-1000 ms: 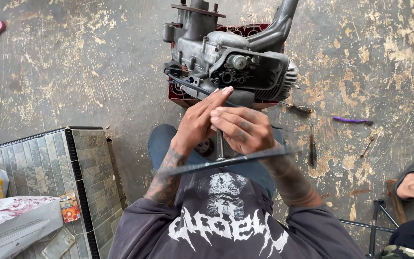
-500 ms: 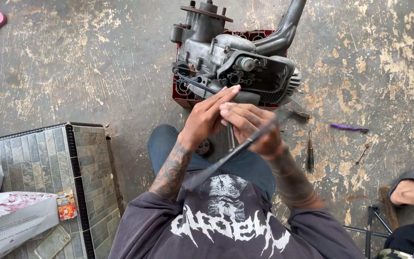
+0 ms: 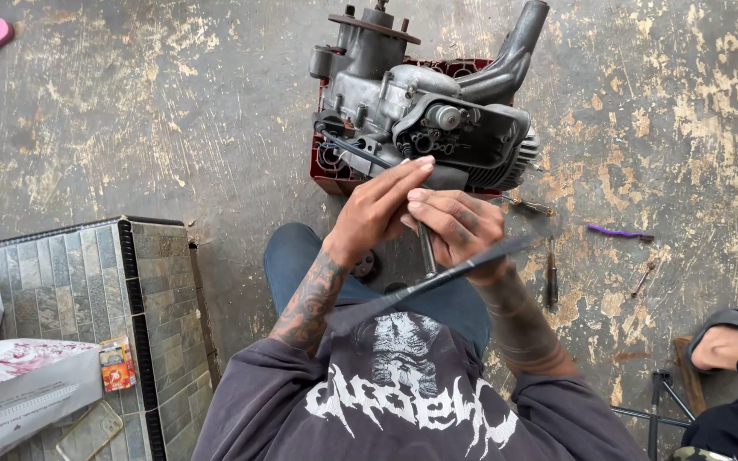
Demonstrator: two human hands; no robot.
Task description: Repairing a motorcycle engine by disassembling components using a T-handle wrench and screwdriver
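— What was the biggest thing there?

— The concrete floor point(image 3: 130, 128), grey and flaking. At twelve o'clock sat the engine point(image 3: 424, 119), cast metal, greasy and lumpy, with a black pipe curving up, resting on a dark red crate point(image 3: 328, 171).

— And at eight o'clock?

— A tiled board point(image 3: 70, 273), ribbed black at its edges.

— The hands?

— The left hand point(image 3: 377, 209) lay with its fingers straight, tips touching the engine's lower edge, grasping nothing. The right hand point(image 3: 454, 224) was curled round a thin metal rod point(image 3: 427, 249); a blurred dark strip crossed beneath it. I judged he was seating that rod into the engine's underside; the next move called for a steady, straight push.

— Smaller bits?

— A screwdriver point(image 3: 551, 273) and a purple stick point(image 3: 618, 231) at three o'clock.
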